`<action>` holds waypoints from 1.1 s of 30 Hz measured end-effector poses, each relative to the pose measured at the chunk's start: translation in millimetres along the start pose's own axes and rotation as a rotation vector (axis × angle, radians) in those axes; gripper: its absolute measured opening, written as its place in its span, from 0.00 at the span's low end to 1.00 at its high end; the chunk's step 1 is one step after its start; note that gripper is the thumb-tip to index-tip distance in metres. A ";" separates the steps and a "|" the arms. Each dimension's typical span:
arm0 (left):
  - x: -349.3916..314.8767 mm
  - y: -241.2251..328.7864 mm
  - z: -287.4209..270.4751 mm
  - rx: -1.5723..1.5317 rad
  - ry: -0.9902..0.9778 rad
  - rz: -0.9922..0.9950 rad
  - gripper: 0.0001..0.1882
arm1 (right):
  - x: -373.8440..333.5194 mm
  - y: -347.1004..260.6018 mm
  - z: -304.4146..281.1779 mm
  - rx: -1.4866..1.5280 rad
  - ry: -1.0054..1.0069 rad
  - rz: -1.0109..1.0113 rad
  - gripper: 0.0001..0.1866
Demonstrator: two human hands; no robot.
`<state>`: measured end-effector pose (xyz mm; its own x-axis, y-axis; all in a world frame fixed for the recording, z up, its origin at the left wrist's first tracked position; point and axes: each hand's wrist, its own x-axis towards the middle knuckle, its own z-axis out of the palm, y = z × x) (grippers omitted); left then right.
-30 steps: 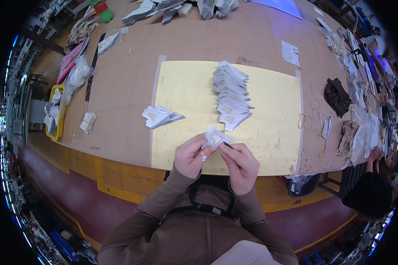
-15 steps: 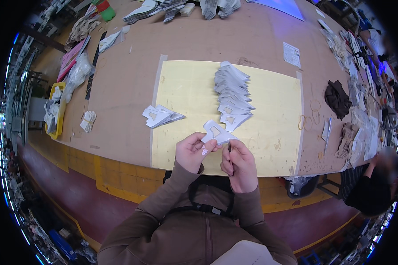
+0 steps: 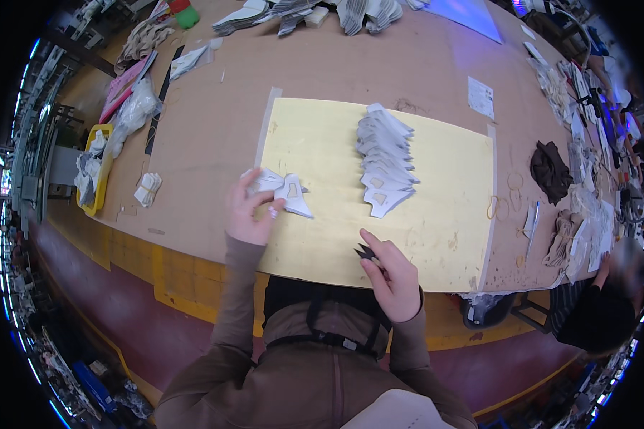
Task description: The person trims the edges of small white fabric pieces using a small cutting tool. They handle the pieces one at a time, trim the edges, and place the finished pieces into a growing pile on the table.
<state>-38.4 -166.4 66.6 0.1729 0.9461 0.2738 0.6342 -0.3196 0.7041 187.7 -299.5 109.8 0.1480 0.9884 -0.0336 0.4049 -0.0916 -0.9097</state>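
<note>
My left hand [image 3: 250, 211] is at the small pile on the left of the yellow sheet. Its thumb and a finger pinch the edge of a white cut piece [image 3: 300, 205] with a window-like opening. Other white pieces [image 3: 266, 179] lie under and beside those fingers, partly covered. Over the front part of the sheet, my right hand [image 3: 395, 279] holds small dark thread snips [image 3: 366, 252], blades apart and pointing left. Farther off, a long overlapping row of similar white pieces [image 3: 385, 154] runs away from me.
The yellow sheet [image 3: 436, 243] is taped to a brown-covered table. To the left are a yellow basket [image 3: 101, 171] and a banded white bundle [image 3: 148, 189]. A dark cloth [image 3: 549, 166] and rubber bands [image 3: 499, 207] lie right. Another person [image 3: 601, 307] sits at the right edge.
My left hand has carried the white piece from in front of me to the left pile. My right hand has come away from the piece and moved slightly down, and the snips now show.
</note>
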 end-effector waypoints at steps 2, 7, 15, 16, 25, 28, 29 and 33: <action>4.1 0.3 -1.4 0.093 0.067 -0.016 0.14 | 0.6 5.6 -6.1 -0.002 0.030 -0.004 0.21; 3.5 46.3 32.0 -0.165 -0.088 0.100 0.16 | -0.8 8.7 -14.2 0.019 0.064 -0.007 0.19; -1.7 81.3 100.9 -0.095 -0.281 0.047 0.14 | -11.6 1.7 -16.9 0.080 0.065 -0.018 0.19; -4.0 80.1 98.1 -0.097 -0.217 0.122 0.14 | -12.0 2.4 -17.9 0.070 0.068 -0.026 0.19; -19.2 72.3 33.7 -0.715 -0.627 -0.197 0.10 | 3.9 8.9 -10.9 0.006 0.244 -0.068 0.19; -22.1 73.0 31.5 -0.905 -0.573 -0.349 0.11 | 8.6 12.3 -6.3 0.149 0.140 -0.041 0.15; -23.0 73.5 32.0 -0.982 -0.552 -0.393 0.11 | 7.7 12.6 -2.7 0.203 0.178 -0.002 0.14; -21.0 70.7 29.7 -0.900 -0.795 -0.457 0.14 | 2.5 14.3 5.2 0.402 0.273 0.132 0.12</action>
<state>25.2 -207.3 91.2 0.6727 0.6496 -0.3542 0.0791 0.4128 0.9074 189.2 -297.6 94.6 0.4271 0.8988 -0.0986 -0.0051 -0.1066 -0.9943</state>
